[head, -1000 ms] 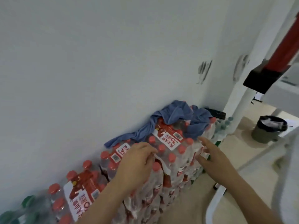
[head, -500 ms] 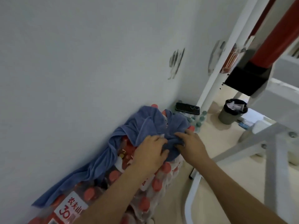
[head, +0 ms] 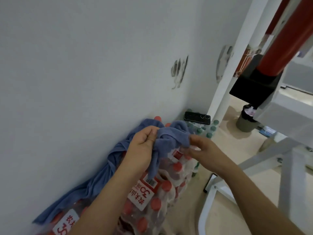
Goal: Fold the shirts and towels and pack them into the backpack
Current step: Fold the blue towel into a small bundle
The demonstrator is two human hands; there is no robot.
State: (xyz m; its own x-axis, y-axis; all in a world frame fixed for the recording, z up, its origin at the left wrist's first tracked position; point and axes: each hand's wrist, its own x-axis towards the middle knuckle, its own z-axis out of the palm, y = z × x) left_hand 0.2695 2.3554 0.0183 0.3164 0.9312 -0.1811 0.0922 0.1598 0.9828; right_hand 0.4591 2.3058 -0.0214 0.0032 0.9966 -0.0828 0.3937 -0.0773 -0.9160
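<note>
the left hand (head: 144, 147) is curled round a bunched-up part of a blue cloth (head: 172, 139), thumb lying against the fabric and knuckles turned toward the wall (head: 84, 65). the right hand (head: 202, 151) meets the same bunch from the other side, its fingertips and thumb closed on the cloth's right edge in a pinch, though motion blur softens the exact finger placement. the gathered part is lifted a little above the shrink-wrapped packs of water bottles (head: 162, 194), whose red caps and red-and-white labels show through the plastic; a loose corner hangs down between the hands and touches the top pack. from the left hand the blue fabric runs back down along the foot of the wall as a long twisted trail (head: 94, 184), draped over the packs toward the lower left. i cannot tell whether that trail and the bunch are one piece or two, nor whether it is a towel or a shirt. past the packs, against the wall, sit green-capped bottles (head: 210, 129), and a dark phone (head: 197, 118) lies flat on top of them. farther right on the pale floor stands a small bin (head: 245, 122) with a dark liner and something light inside. a white metal frame (head: 207, 200) curves up just right of the right forearm. above, a red pole (head: 284, 39) ends in a black block (head: 254, 89). grey smudges (head: 179, 70) mark the wall higher up.
</note>
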